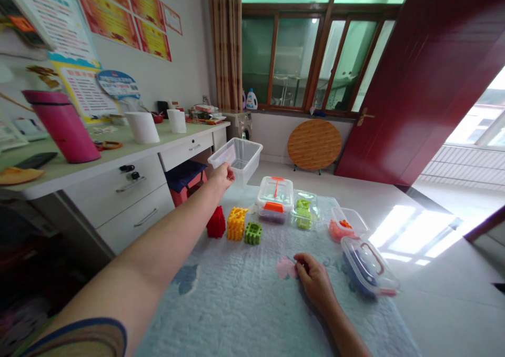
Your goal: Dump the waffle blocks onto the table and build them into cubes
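Note:
My left hand (226, 174) reaches far forward, its fingers closed on the near side of a clear plastic bin (252, 158). The bin is held up beyond the cloth's far edge and looks bare inside. My right hand (311, 274) rests on the pale blue quilted cloth (236, 304) beside a printed pink flower, fingers curled in with nothing visible in them. Between the hands stand a red block piece (215, 223), a yellow block cube (236, 224) and a green block piece (253, 233). Behind them is a lidded clear box (275, 194) with orange latches.
Light green pieces (303, 213) lie in a clear tray. At right are an open box (355, 220) with orange pieces and a lidded box (369, 267) with blue contents. A desk (189, 140) carries a pink bottle (63, 125). A folded round table (314, 142) leans by the wall.

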Demonstrator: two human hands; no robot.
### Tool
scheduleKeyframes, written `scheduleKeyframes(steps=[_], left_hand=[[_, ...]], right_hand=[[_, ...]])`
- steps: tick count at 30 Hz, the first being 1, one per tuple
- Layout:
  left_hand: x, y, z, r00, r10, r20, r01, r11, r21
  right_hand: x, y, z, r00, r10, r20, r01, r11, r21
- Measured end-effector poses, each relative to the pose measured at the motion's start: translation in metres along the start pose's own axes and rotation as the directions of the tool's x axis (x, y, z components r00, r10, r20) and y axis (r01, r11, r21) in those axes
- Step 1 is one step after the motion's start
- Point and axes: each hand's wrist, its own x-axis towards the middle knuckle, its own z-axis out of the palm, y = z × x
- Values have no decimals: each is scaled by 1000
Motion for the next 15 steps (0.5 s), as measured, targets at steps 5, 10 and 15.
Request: scheduleKeyframes(steps=[5, 10, 15], left_hand=[[-58, 25, -33, 992, 0, 125, 0, 1000, -6], [-128, 25, -85, 916, -78, 393, 23, 990, 141], [-184, -2, -132, 786, -301, 541, 168, 945, 281]], right_hand=[[0, -2, 0, 1000, -5, -11, 5, 1000, 18], [0, -4, -3, 1000, 3, -11, -2, 999, 42], [-2, -3, -5, 999, 34, 4, -35, 986, 161]])
